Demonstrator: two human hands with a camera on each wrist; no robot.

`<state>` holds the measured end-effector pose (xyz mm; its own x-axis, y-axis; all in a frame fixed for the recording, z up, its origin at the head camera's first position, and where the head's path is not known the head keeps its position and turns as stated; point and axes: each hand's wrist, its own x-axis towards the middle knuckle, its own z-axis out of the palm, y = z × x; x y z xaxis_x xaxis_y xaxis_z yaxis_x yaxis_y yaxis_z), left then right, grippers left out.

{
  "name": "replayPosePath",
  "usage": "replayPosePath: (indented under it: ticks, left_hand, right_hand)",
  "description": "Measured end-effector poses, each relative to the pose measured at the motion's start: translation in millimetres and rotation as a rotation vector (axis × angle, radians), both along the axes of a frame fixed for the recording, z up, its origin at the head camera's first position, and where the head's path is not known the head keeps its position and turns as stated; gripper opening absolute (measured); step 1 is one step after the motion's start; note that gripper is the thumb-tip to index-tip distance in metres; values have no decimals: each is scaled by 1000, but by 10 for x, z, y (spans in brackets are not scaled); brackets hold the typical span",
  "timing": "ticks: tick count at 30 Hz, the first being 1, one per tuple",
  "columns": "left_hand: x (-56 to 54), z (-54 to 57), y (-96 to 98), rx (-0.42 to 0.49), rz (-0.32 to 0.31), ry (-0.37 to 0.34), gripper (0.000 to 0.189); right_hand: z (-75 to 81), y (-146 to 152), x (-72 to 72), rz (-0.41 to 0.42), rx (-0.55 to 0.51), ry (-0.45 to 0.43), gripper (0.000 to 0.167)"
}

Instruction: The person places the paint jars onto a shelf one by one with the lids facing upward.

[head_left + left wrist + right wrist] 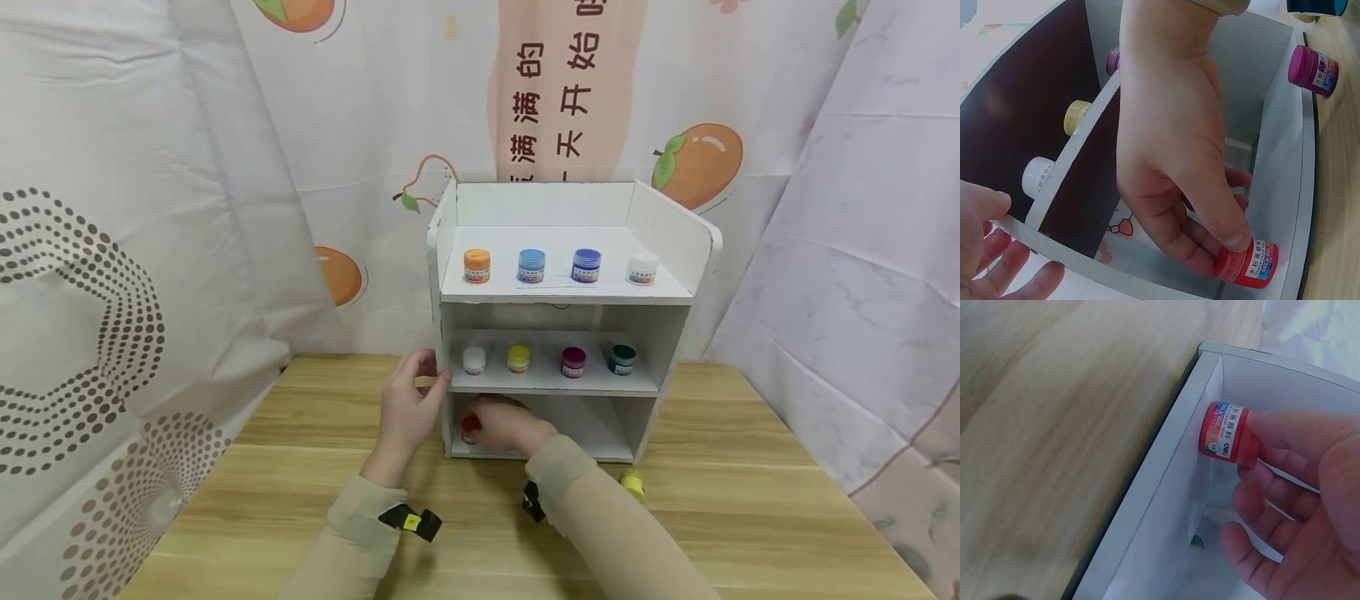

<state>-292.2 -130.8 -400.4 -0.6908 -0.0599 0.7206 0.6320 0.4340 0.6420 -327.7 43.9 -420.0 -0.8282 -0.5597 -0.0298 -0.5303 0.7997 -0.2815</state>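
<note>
Inside the bottom tier of the white shelf unit (555, 381), at its left end, my right hand (504, 422) pinches a red paint jar (1225, 432) by the lid between thumb and fingers. The jar's base meets the shelf floor, as the right wrist view shows. My left hand (408, 402) touches the front of the left side panel (1104, 273), its fingers loosely spread and holding nothing. On the middle tier stand a white jar (474, 361), a yellow jar (518, 359), a purple jar (573, 362) and a dark green jar (622, 360).
Up on the top tier are orange (477, 267), light blue (532, 267), dark blue (586, 266) and white (642, 268) jars. A yellow jar (632, 484) lies on the wooden table (300, 467) at front right. A magenta jar (1314, 70) appears by the bottom shelf's front edge.
</note>
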Motion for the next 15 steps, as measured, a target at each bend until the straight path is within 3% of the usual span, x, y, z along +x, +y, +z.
replayPosePath:
  ticks: [4, 10, 15]
  left_hand:
    - [0, -2, 6, 0, 4, -1, 28]
    - [4, 0, 11, -10, 8, -4, 28]
    - [7, -2, 2, -11, 15, -10, 28]
  right_hand:
    - [12, 23, 9, 13, -4, -2, 16]
    - [68, 98, 84, 48, -35, -9, 40]
    - [113, 192, 157, 142, -60, 80, 35]
